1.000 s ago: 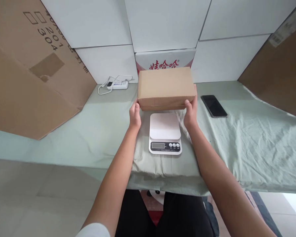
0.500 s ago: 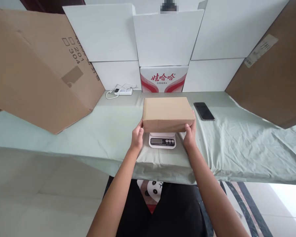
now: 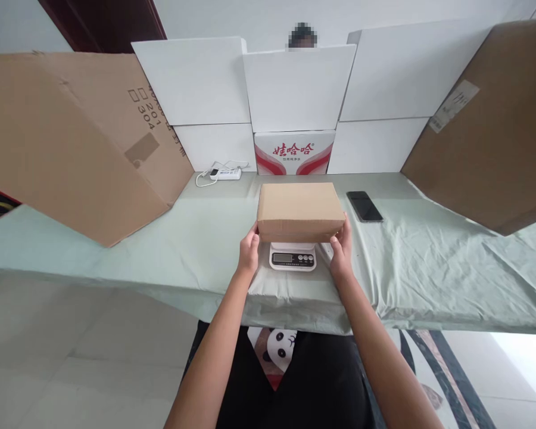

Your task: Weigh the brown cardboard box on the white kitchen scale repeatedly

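A closed brown cardboard box [image 3: 301,229] sits on or just over a white kitchen scale [image 3: 292,262]; its body hides most of the scale's top. The scale's display and buttons face me, in front of the box. My left hand [image 3: 249,253] is closed at the box's left front corner, fingers along its side and thumb in front. At the right front corner, my right hand [image 3: 342,250] has its fingers against the box's side and underside, with the thumb just below the front edge.
A black phone [image 3: 364,207] lies right of the box on the green cloth [image 3: 196,238]. A white power strip [image 3: 226,174] with a cable is at the back left. White boxes [image 3: 299,89] wall off the back, with large cardboard panels [image 3: 84,143] on both sides. Beyond, a person's head [image 3: 302,37] shows.
The whole view has tilted up slightly. The box appears a little farther left and more level on the scale. My right thumb has slid off the box's front face to just below it.
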`<state>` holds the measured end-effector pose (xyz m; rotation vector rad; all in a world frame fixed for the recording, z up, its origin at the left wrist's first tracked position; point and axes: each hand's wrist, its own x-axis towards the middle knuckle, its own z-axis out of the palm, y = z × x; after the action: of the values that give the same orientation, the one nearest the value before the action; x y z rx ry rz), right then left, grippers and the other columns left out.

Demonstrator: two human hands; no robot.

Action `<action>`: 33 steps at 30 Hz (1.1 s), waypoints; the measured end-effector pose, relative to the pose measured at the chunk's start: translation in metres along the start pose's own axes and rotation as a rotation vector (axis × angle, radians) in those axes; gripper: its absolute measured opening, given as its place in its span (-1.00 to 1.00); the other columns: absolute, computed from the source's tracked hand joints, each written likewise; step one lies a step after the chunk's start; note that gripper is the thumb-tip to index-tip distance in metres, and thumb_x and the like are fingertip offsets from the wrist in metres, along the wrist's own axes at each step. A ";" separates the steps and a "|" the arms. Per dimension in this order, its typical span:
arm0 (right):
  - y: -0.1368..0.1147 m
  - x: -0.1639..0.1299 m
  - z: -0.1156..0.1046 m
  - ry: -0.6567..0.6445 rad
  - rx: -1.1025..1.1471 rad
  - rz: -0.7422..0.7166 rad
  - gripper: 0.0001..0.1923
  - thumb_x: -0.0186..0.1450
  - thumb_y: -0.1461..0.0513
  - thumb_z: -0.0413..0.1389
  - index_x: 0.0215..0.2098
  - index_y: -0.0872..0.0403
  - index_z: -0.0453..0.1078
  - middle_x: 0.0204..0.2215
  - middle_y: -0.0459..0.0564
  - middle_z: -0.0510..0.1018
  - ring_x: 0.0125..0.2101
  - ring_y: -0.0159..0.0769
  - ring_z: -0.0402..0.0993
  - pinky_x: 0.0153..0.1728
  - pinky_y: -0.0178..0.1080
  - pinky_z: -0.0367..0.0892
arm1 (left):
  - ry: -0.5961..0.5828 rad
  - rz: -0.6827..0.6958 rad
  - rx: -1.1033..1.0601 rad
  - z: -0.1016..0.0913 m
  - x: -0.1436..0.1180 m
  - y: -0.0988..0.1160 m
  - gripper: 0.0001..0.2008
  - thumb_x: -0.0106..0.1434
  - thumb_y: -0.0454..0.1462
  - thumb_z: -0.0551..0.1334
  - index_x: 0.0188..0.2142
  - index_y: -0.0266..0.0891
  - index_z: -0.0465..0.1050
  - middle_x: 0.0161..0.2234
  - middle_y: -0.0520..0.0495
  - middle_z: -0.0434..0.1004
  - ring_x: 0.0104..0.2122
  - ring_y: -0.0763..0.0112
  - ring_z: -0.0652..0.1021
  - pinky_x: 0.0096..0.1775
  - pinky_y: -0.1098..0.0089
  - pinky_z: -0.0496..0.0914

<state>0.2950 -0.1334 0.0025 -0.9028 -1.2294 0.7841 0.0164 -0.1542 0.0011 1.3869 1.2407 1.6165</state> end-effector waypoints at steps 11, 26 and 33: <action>0.001 0.003 -0.001 0.040 -0.059 -0.052 0.00 0.39 -0.32 0.21 0.67 -0.28 0.11 0.60 0.13 0.34 0.66 0.27 0.15 0.64 0.52 0.00 | -0.031 0.000 -0.046 0.001 -0.003 0.004 -0.04 0.46 0.44 0.11 0.51 -0.15 0.49 0.57 -0.30 0.46 0.63 -0.20 0.37 0.62 -0.12 0.25; 0.030 0.121 0.048 -0.070 -0.039 -0.170 0.04 0.36 -0.37 0.21 0.59 -0.13 0.05 0.47 0.26 0.51 0.48 0.23 0.47 0.58 0.42 0.23 | 0.016 -0.053 0.008 0.011 0.117 -0.032 -0.11 0.43 0.45 0.13 0.31 -0.19 0.57 0.35 -0.35 0.68 0.44 -0.19 0.58 0.47 -0.13 0.42; 0.053 0.120 0.048 -0.114 -0.049 -0.106 -0.02 0.37 -0.39 0.18 0.52 -0.14 0.06 0.37 0.24 0.58 0.30 0.17 0.61 0.49 0.35 0.36 | 0.021 -0.082 0.039 0.007 0.125 -0.047 -0.09 0.44 0.46 0.09 0.31 -0.22 0.55 0.35 -0.38 0.66 0.44 -0.21 0.56 0.49 -0.13 0.38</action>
<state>0.2674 0.0033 0.0119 -0.8344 -1.3899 0.7311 -0.0085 -0.0227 0.0000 1.3283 1.3304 1.5620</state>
